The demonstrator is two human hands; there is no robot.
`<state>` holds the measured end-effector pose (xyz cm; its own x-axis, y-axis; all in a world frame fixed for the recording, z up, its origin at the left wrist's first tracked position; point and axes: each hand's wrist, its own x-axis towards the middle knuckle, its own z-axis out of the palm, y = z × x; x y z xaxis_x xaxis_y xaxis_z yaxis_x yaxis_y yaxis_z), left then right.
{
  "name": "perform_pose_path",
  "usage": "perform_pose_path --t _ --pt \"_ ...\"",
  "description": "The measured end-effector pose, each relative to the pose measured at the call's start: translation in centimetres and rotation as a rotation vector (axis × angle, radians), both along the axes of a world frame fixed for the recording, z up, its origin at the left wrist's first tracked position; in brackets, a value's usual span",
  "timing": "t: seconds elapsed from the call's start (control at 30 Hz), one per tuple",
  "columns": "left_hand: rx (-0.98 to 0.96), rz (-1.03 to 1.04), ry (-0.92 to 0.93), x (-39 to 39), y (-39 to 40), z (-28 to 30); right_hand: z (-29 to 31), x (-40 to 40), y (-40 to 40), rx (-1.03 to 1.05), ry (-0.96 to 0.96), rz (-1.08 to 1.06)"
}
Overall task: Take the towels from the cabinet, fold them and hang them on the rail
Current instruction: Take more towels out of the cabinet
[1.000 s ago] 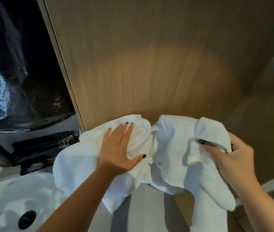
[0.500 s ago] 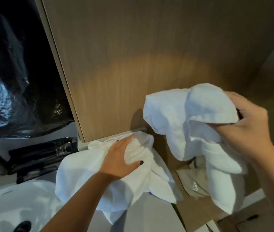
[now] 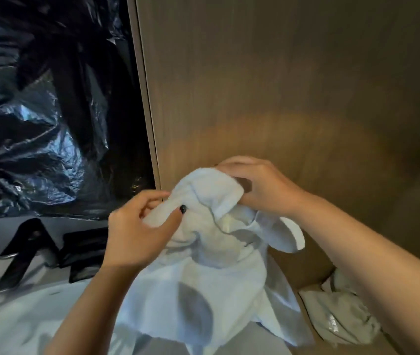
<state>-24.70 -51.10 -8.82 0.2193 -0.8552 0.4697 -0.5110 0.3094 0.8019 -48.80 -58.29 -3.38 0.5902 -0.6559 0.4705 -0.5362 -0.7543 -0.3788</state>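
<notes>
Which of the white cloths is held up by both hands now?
The white towel in the middle: the left hand and right hand both pinch its top edge. The crumpled cloth at lower right lies untouched.

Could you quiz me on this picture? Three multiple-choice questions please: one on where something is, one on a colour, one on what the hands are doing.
1. Where is the crinkled black plastic sheet?
A. left of the wooden panel
B. draped over the towel
C. under the right arm

2. What colour is the towel being handled?
A. dark blue
B. white
C. red

3. What are the two hands doing?
A. both grip the towel's upper end
B. both hang idle, holding nothing
C. one presses flat on the panel

Answers:
1. A, the shiny black sheet fills the area left of the wooden panel.
2. B, the cloth is plain white.
3. A, the left hand pinches a fold and the right hand curls round the top of the same towel.
</notes>
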Motion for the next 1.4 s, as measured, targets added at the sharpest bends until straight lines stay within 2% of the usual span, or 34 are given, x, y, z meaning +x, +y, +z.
perform_pose_path --t 0.07,0.1,0.17,0.3,0.43,0.8,1.0,1.2,1.4 --pt "0.099 0.084 -0.227 0.7 -0.1 -1.6 -3.9 0.0 -0.5 0.010 0.060 -0.077" --pt "0.078 0.076 -0.285 0.8 -0.1 -2.6 -5.7 0.0 -0.2 0.031 0.059 -0.087" --pt "-0.030 -0.012 -0.326 0.2 -0.1 -4.3 -8.7 0.2 0.8 0.083 0.033 -0.059" --pt "-0.201 -0.130 -0.539 -1.5 -1.8 -7.4 -13.1 0.7 2.0 0.157 -0.069 -0.116" --pt "-0.214 -0.197 -0.511 -2.0 -2.7 -12.2 -17.6 0.7 2.5 0.056 0.082 -0.224" --pt "-0.199 -0.061 -0.573 -3.5 -3.1 -19.5 -22.2 0.5 1.4 -0.060 0.159 -0.235" --pt "-0.152 -0.090 -0.575 -3.4 -2.6 -18.5 -21.6 0.6 1.8 -0.025 0.177 -0.252" --pt "-0.081 -0.197 -0.470 -2.7 -0.8 -15.2 -19.3 0.2 2.9 0.099 0.206 -0.248" --pt "-0.011 -0.126 -0.440 -3.4 1.3 -12.4 -17.6 -1.4 5.5 0.126 0.223 -0.276"
